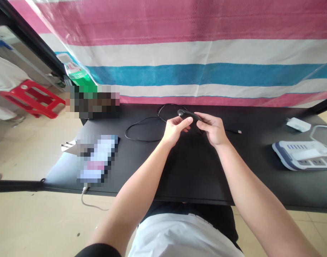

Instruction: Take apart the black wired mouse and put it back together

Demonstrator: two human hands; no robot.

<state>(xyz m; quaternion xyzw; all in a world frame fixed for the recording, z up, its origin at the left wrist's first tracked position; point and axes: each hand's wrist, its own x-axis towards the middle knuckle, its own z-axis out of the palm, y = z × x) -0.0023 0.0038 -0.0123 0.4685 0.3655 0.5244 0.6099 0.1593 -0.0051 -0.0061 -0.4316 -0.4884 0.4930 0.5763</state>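
Between my hands, above the black table (pixel 195 178), is a slim black curved object (pixel 189 115) with a rounded left end; its exact kind cannot be made out. My left hand (pixel 176 131) pinches it near that end with thumb and fingers. On its other side my right hand (pixel 213 127) is closed around the right part, which the fingers partly hide. A thin black cable (pixel 142 140) lies in loose loops to the left of and behind my hands. Right of my right hand a USB plug (pixel 239 132) on a black cord rests on the tabletop.
At left lie a blurred-out phone (pixel 100 159) and a charger plug (pixel 69 146); a green-labelled bottle (pixel 81 78) stands behind. At right are a white adapter (pixel 298 124) and a power strip (pixel 302 155). A striped sheet (pixel 206 75) hangs behind. A person sits on a red stool (pixel 35 98).
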